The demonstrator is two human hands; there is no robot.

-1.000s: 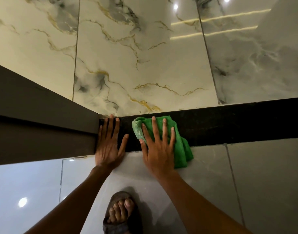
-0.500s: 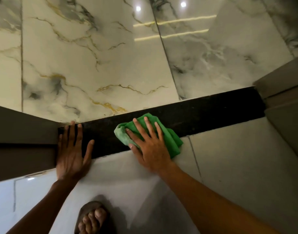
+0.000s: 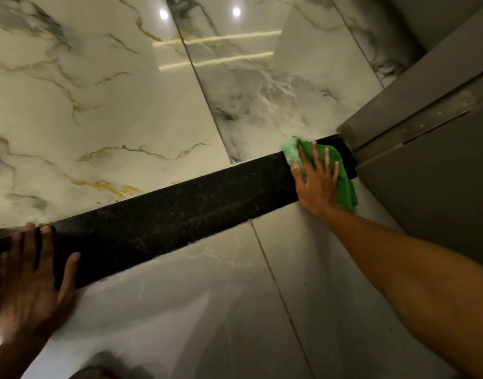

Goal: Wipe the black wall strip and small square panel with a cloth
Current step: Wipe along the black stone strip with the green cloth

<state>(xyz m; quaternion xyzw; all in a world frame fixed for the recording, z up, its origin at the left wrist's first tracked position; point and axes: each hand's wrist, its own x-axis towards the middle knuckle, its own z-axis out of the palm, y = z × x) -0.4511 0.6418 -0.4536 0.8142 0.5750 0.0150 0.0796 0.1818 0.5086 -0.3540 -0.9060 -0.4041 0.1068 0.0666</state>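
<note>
A black speckled wall strip (image 3: 180, 217) runs across the view from lower left to upper right, between marble tiles above and pale tiles below. My right hand (image 3: 315, 184) presses a green cloth (image 3: 344, 184) flat against the strip's right end, fingers spread over the cloth. My left hand (image 3: 33, 283) lies flat and open on the strip's left end, fingers spread, holding nothing. No small square panel shows in this view.
A grey-brown frame (image 3: 415, 124) meets the strip's right end, right next to the cloth. Glossy marble tiles (image 3: 103, 105) with gold veins fill the upper wall. Pale tiles (image 3: 207, 310) lie below the strip. A dark blurred shape, unclear what, shows at the bottom edge.
My right hand has slid the green cloth along the strip from its left part to its far right end. My left hand has stayed braced at the left end.
</note>
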